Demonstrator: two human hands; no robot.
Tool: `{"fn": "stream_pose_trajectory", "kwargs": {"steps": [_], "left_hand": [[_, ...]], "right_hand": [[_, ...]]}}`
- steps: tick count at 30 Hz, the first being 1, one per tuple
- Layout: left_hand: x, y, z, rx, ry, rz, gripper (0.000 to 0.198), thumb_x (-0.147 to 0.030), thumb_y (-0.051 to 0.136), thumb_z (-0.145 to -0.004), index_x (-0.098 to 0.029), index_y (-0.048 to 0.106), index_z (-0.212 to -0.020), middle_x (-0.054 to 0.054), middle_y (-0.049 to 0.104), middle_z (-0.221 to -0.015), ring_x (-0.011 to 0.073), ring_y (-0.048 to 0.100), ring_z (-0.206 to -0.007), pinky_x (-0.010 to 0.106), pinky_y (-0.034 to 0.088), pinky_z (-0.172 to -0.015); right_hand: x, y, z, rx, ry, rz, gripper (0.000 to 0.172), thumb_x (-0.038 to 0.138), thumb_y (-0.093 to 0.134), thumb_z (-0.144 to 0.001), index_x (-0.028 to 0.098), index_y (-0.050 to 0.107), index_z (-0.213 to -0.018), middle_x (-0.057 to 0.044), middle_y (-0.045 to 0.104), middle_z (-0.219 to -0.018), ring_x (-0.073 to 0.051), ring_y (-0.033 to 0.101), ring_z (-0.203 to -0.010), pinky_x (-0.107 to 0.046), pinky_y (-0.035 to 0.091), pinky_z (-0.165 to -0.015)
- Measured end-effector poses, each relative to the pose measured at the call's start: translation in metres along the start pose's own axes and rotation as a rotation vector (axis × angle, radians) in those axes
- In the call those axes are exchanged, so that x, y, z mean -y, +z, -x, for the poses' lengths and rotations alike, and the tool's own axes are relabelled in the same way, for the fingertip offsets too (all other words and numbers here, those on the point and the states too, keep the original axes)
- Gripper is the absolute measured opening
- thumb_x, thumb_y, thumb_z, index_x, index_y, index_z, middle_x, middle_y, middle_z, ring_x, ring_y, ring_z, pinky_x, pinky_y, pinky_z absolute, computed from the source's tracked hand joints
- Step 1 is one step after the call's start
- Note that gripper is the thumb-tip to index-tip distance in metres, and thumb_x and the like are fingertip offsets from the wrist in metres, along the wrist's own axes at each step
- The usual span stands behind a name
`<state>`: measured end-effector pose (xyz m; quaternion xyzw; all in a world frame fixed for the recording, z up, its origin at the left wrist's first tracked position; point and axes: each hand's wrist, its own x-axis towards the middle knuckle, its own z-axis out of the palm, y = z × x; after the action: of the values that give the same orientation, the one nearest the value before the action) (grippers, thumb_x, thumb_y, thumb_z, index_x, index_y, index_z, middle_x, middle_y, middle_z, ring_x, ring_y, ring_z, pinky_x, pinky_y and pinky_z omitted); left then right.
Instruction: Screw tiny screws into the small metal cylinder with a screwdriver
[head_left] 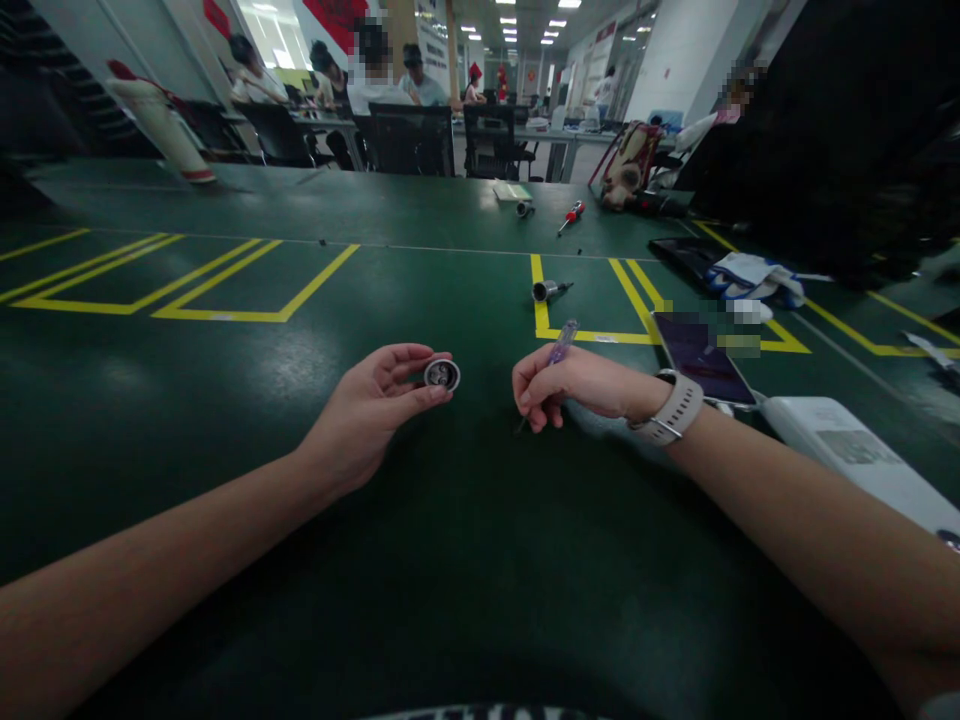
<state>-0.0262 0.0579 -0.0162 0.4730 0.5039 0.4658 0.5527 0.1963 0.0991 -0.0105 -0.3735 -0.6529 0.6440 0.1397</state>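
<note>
My left hand (382, 405) is closed on a small round metal part (442, 375), pinched between thumb and fingers. The part's open end faces me and shows a pale rim with metal pieces inside. To the right, my right hand (547, 388) grips a screwdriver (562, 342) with a clear purplish handle, held like a pen. Its thin shaft points down towards the green table (465, 560), and I cannot tell whether the tip touches it. The two hands are apart. Beyond my right hand lies a metal cylindrical part (541, 290) with a thin shaft.
A phone (705, 360) and a white box-shaped device (855, 450) lie at the right, near gloves (754, 278). Farther back are a red-handled screwdriver (574, 215) and another metal part (523, 210). Yellow tape marks the table. Several people sit beyond it.
</note>
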Motion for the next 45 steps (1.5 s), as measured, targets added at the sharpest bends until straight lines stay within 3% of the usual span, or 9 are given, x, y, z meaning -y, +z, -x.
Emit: {"fn": "stream_pose_trajectory", "kwargs": {"steps": [6, 10, 15, 21, 27, 35, 45], "left_hand": [[0.000, -0.001, 0.002, 0.060, 0.013, -0.035, 0.037, -0.016, 0.076, -0.064, -0.018, 0.064, -0.098, 0.004, 0.069, -0.101, 0.0162, 0.064, -0.094, 0.026, 0.052, -0.084], [-0.002, -0.001, 0.005, 0.061, -0.008, -0.035, 0.038, -0.019, 0.077, -0.063, -0.018, 0.067, -0.099, 0.004, 0.071, -0.093, 0.0158, 0.066, -0.083, 0.028, 0.053, -0.080], [-0.001, 0.000, 0.007, 0.064, 0.020, -0.029, 0.035, -0.018, 0.077, -0.063, -0.018, 0.067, -0.096, 0.003, 0.071, -0.093, 0.0159, 0.066, -0.083, 0.029, 0.052, -0.080], [0.003, -0.001, 0.008, 0.101, 0.076, -0.008, 0.030, -0.016, 0.077, -0.063, -0.018, 0.065, -0.090, 0.002, 0.070, -0.090, 0.0156, 0.065, -0.084, 0.030, 0.053, -0.080], [0.003, -0.003, 0.009, 0.141, 0.101, -0.046, 0.027, -0.017, 0.076, -0.065, -0.019, 0.066, -0.090, 0.002, 0.071, -0.087, 0.0139, 0.066, -0.078, 0.028, 0.053, -0.076], [-0.005, 0.003, 0.015, 0.065, 0.189, -0.221, 0.017, -0.019, 0.071, -0.069, -0.019, 0.070, -0.086, 0.002, 0.072, -0.085, 0.0159, 0.067, -0.075, 0.026, 0.054, -0.069], [-0.006, 0.001, 0.019, 0.081, 0.182, -0.285, 0.024, -0.019, 0.068, -0.070, -0.020, 0.070, -0.094, 0.004, 0.072, -0.093, 0.0183, 0.067, -0.085, 0.030, 0.053, -0.078]], "right_hand": [[-0.011, 0.003, -0.005, 0.000, -0.165, -0.292, 0.006, 0.015, 0.055, -0.074, 0.012, 0.059, -0.070, -0.002, 0.064, -0.061, -0.012, 0.061, -0.056, -0.019, 0.044, -0.047], [-0.007, 0.017, -0.002, -0.138, -0.410, -0.333, 0.008, 0.017, 0.054, -0.079, 0.013, 0.057, -0.073, -0.001, 0.062, -0.065, -0.011, 0.059, -0.062, -0.021, 0.044, -0.053], [0.001, 0.039, 0.003, -0.331, -0.623, 0.073, 0.009, 0.021, 0.056, -0.083, 0.013, 0.057, -0.079, 0.000, 0.057, -0.071, -0.010, 0.053, -0.065, -0.023, 0.042, -0.058], [0.005, 0.051, 0.004, -0.428, -0.781, 0.492, 0.010, 0.016, 0.052, -0.086, 0.013, 0.056, -0.077, 0.000, 0.053, -0.071, -0.010, 0.049, -0.065, -0.023, 0.039, -0.061], [0.002, 0.051, 0.002, -0.444, -0.841, 0.630, 0.008, 0.014, 0.048, -0.087, 0.016, 0.053, -0.081, -0.001, 0.054, -0.075, -0.012, 0.049, -0.069, -0.026, 0.040, -0.064], [-0.002, 0.057, 0.000, -0.427, -0.897, 0.695, 0.005, 0.014, 0.047, -0.087, 0.016, 0.052, -0.085, -0.002, 0.055, -0.078, -0.013, 0.049, -0.071, -0.028, 0.041, -0.068], [-0.002, 0.058, 0.000, -0.440, -0.899, 0.718, 0.005, 0.015, 0.047, -0.088, 0.016, 0.052, -0.086, -0.003, 0.056, -0.080, -0.013, 0.050, -0.073, -0.028, 0.042, -0.069]]}}
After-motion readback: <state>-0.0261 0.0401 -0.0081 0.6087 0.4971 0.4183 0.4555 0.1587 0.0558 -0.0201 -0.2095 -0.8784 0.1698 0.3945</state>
